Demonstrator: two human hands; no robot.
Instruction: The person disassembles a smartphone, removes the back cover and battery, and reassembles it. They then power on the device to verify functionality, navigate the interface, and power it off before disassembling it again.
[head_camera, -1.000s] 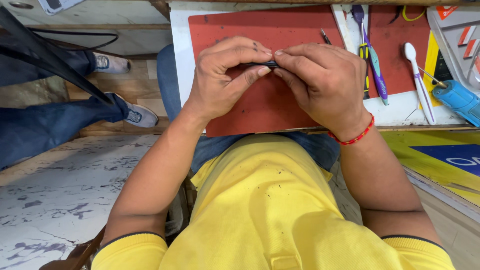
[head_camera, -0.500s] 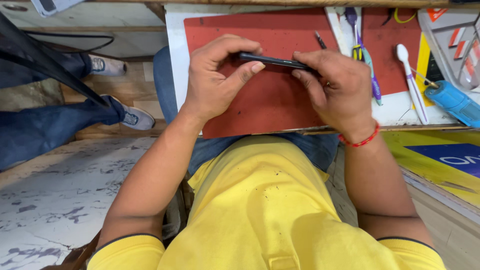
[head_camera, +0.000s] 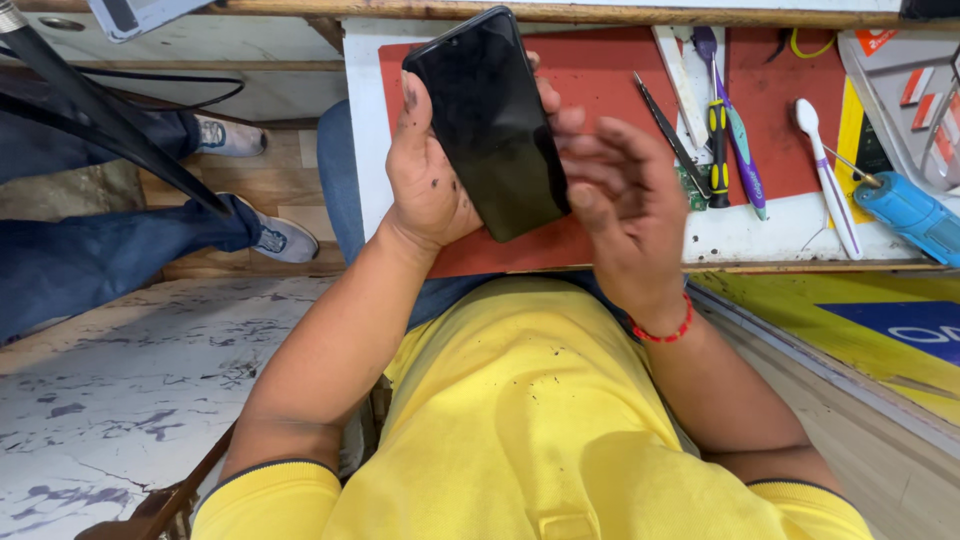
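The left hand (head_camera: 430, 170) grips a black smartphone (head_camera: 490, 120), fingers wrapped behind it; the right hand (head_camera: 625, 215), fingers loosely spread, touches its edge above the red mat (head_camera: 610, 75).

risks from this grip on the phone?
1. The left hand alone holds the black phone, tilted, above the red mat; the right hand is open beside it, so it might slip and fall.
2. The left hand looks smudged with dark grime, which could mark the glass.
3. A drop could land on the tweezers and screwdriver lying close by.
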